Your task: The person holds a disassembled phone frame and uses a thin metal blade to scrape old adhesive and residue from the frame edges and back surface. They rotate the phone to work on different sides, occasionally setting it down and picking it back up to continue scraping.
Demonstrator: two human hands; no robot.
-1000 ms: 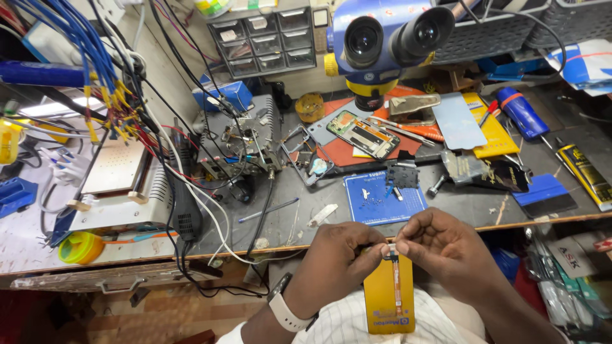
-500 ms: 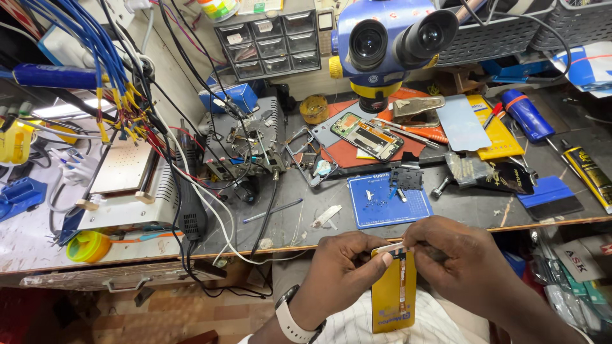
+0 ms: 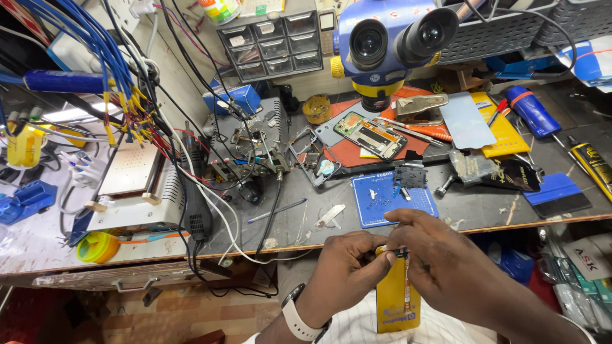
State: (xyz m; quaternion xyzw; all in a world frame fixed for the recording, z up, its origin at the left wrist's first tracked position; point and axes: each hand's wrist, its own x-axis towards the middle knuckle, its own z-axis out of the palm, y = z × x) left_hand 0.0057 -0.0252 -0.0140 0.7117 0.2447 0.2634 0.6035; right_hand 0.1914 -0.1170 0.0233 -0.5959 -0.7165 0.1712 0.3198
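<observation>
- Since the earlier frame both hands have drifted a little right along the desk edge, the yellow card held lower.
- The left hand [image 3: 347,271] and right hand [image 3: 440,264] meet below the desk [image 3: 306,220] edge — their fingers pinch the top of the yellow card [image 3: 396,299], where a thin strip runs down its face.
- The dark desk is crowded: a blue mat [image 3: 392,199] just beyond the hands, an opened phone [image 3: 370,132] on a red mat, a microscope [image 3: 392,38] above.
- Blue cables [image 3: 95,57] hang at left; small drawers [image 3: 271,39] stand against the wall.

place: electronics repair workshop | signs: microscope [image 3: 392,44], opened phone [image 3: 370,135], parts drawers [image 3: 274,43], wiring
</observation>
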